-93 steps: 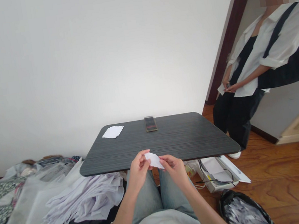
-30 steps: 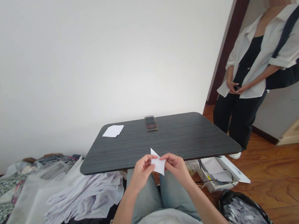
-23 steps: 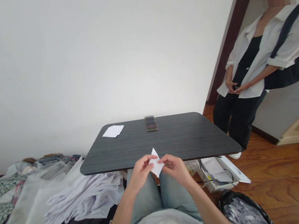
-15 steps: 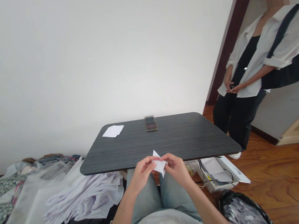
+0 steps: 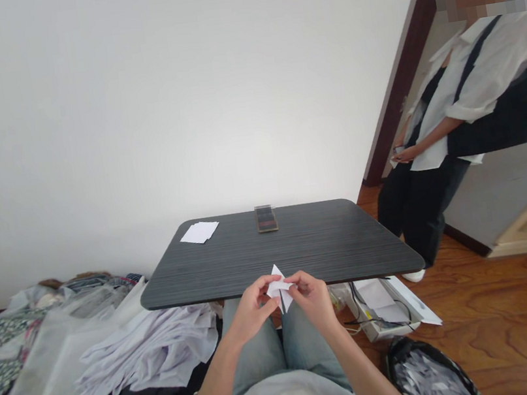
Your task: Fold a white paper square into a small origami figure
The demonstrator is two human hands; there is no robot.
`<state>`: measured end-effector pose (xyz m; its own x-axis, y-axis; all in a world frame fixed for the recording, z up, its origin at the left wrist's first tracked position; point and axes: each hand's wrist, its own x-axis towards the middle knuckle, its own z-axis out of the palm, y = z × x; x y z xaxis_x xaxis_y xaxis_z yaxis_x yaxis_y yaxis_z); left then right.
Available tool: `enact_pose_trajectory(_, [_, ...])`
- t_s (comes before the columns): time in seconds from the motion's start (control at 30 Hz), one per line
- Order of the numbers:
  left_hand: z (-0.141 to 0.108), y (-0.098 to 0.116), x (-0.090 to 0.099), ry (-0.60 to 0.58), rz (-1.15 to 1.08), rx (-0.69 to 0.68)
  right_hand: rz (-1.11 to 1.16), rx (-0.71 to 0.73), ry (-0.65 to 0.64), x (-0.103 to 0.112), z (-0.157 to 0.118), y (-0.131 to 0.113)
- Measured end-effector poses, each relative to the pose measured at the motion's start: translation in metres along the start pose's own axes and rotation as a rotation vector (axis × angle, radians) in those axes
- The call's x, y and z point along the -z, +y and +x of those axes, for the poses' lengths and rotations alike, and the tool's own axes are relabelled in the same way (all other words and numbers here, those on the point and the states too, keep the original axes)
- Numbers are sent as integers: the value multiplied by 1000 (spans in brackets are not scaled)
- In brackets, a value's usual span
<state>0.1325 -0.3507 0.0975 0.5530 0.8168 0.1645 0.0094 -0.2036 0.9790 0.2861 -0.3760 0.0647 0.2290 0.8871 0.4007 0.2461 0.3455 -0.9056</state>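
A small folded piece of white paper (image 5: 279,285) is held between my two hands at the near edge of the dark table (image 5: 320,242). One pointed tip of it sticks up, and two narrow points with a slit between them hang down. My left hand (image 5: 255,302) pinches its left side with thumb and fingers. From the right, my right hand (image 5: 309,292) grips the other side, fingertips near the middle flap. A short stack of white paper sheets (image 5: 200,232) lies at the table's far left. At the back middle rests a phone-like dark object (image 5: 266,219).
Left of the table are piled clothes (image 5: 152,349) and a translucent plastic bag (image 5: 56,367). On the right floor stand a white box (image 5: 384,311) with cables and a black bag (image 5: 431,374) of paper scraps. A person (image 5: 459,115) stands at the right.
The folded paper has turned in my fingers; a raised middle flap and a slit between its lower points now show. The person at the right has shifted slightly left and turned.
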Motion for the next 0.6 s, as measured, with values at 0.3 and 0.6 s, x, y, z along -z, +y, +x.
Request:
enact_pose_trajectory(0.3, [2, 0, -5, 154, 111, 34, 42, -48, -19, 0, -2, -4])
enact_pose_trajectory(0.6, [2, -2, -7, 279, 219, 27, 68, -58, -26, -4, -2, -8])
